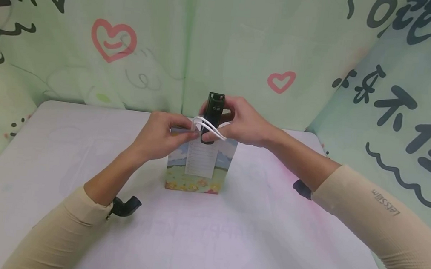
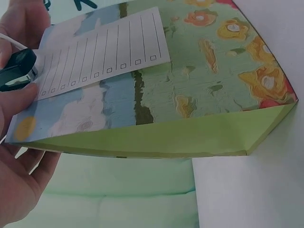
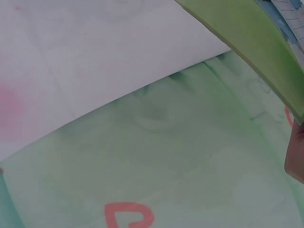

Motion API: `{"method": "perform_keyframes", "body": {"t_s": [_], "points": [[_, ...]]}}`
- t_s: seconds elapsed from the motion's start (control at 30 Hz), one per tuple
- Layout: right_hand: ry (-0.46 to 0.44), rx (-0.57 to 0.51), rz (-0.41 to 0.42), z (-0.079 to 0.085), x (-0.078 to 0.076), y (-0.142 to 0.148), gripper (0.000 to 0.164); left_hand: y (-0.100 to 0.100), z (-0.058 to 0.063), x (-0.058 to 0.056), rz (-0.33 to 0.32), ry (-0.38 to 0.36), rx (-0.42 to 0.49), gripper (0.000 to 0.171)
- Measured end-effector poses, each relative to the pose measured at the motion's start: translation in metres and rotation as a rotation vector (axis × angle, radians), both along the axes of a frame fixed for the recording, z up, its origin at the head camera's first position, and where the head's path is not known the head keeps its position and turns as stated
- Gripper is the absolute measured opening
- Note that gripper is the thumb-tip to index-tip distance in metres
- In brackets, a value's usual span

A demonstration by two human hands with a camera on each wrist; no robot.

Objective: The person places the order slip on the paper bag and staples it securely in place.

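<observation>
A paper gift bag [image 1: 195, 185] with a painted sky-and-flowers print stands upright on the table. Against its front lies a white lined slip with checkboxes [image 1: 200, 161], its upper end at the bag's top. My right hand [image 1: 249, 122] grips a dark green stapler [image 1: 213, 111], held upright over the bag's top edge and the slip's upper end. The left hand [image 1: 161, 136] pinches the top edge beside the stapler, thumb in front and fingers behind in the left wrist view. White cord handles [image 1: 209, 126] loop across the stapler. Whether its jaws touch the paper is hard to tell.
The white table [image 1: 228, 246] runs back to a pale green curtain [image 1: 223, 45] with drawn hearts and lettering. A similar cloth [image 1: 403, 138] hangs along the right side. Dark wrist-worn pieces [image 1: 126, 206] stick out below both forearms.
</observation>
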State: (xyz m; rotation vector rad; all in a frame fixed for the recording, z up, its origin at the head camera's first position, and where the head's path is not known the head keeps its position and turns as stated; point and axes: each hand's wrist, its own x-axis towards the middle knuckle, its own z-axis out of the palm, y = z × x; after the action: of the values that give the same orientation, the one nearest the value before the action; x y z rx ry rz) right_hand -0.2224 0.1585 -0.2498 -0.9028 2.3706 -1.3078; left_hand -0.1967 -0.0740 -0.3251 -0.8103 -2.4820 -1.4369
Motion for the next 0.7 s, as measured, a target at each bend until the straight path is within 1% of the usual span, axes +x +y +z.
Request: {"method": "perform_keyframes", "body": {"t_s": [0.17, 0.23, 0.4, 0.43, 0.57, 0.7], "points": [[-0.05, -0.041, -0.027, -0.002, 0.001, -0.001, 0.052, 0.0, 0.0, 0.0, 0.006, 0.005, -0.006, 0.01], [-0.067, -0.076, -0.036, 0.0, 0.0, 0.001, 0.051, 0.001, 0.0, 0.001, 0.002, -0.007, -0.007, 0.01], [-0.072, -0.207, -0.047, 0.014, -0.005, 0.007, 0.048, 0.002, 0.002, 0.003, 0.002, -0.037, -0.027, 0.01], [-0.072, -0.218, -0.049, 0.018, -0.005, 0.008, 0.049, 0.002, 0.003, 0.003, 0.006, -0.04, -0.032, 0.011], [-0.071, -0.199, -0.066, 0.026, -0.004, 0.011, 0.052, 0.002, 0.004, 0.004, 0.019, -0.038, -0.043, 0.012], [-0.092, -0.209, -0.099, 0.025, -0.003, 0.014, 0.05, 0.002, 0.003, 0.004, 0.024, -0.043, -0.055, 0.013]]}}
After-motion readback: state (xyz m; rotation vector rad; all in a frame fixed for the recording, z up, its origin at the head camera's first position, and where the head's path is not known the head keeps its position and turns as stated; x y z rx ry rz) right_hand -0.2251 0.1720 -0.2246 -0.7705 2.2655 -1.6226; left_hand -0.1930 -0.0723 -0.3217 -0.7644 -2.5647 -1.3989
